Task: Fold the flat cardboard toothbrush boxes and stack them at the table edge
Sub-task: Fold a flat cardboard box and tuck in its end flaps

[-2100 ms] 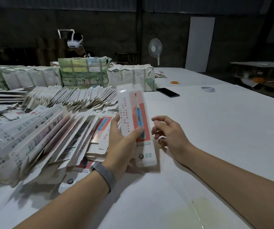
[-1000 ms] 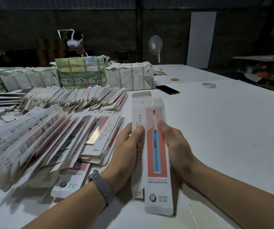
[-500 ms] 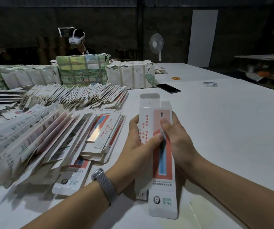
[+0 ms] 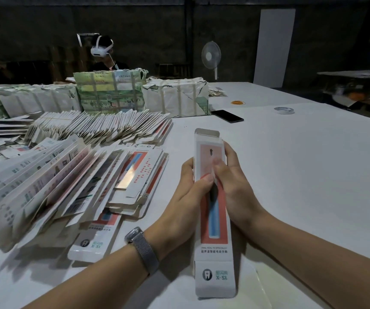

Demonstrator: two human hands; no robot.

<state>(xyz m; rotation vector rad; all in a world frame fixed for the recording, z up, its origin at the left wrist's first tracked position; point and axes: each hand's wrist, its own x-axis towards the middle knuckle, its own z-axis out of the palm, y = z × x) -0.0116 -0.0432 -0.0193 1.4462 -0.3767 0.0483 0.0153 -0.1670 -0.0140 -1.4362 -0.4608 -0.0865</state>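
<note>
white table (image 4: 291, 166) under dim dark room; fan (image 4: 210, 55) by far wall; left hand (image 4: 184, 197) and right hand (image 4: 235, 188) both pinched toothbrush box (image 4: 215, 221)

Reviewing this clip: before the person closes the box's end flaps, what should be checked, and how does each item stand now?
1. Left hand grips the toothbrush box: ok.
2. Right hand grips its other side: ok.
3. Far end flap free to fold: ok.
4. Near end flap free: ok.
5. Box fully squared: cannot tell.
6. Bare table to the right for setting it down: ok.
</note>
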